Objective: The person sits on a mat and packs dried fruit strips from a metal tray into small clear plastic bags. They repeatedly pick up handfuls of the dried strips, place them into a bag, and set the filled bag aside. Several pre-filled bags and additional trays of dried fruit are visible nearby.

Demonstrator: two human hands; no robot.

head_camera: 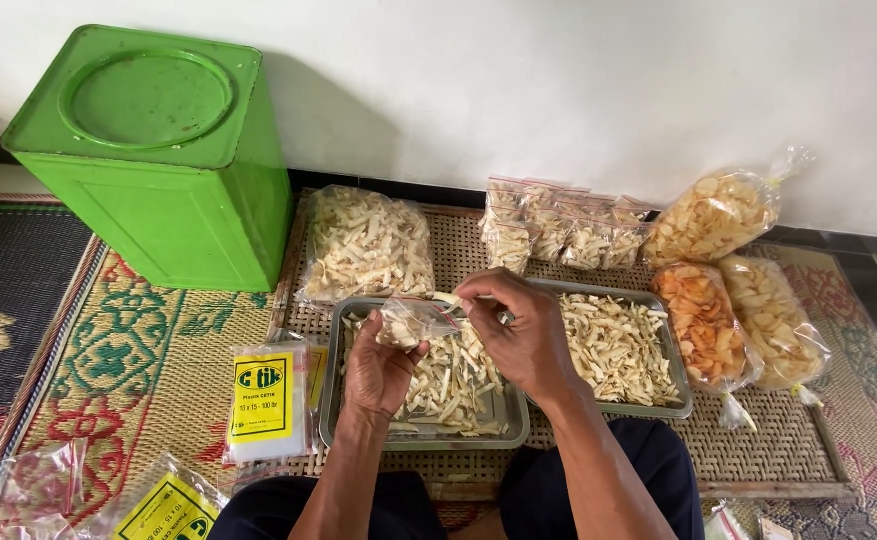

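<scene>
A small clear bag [411, 322], partly filled with pale chip strips, sits over the near-left steel tray [331, 420], cupped by the left hand [381, 370] while the right hand [519, 325] pinches strips at its mouth. Both trays hold many loose strips; a row of filled small bags [559, 232] stands at the woven mat's [759, 440] far edge, so packing looks partway done.

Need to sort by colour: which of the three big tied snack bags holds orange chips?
The middle clear tied bag, filled with orange chips; its two neighbours hold pale yellow ones.
</scene>
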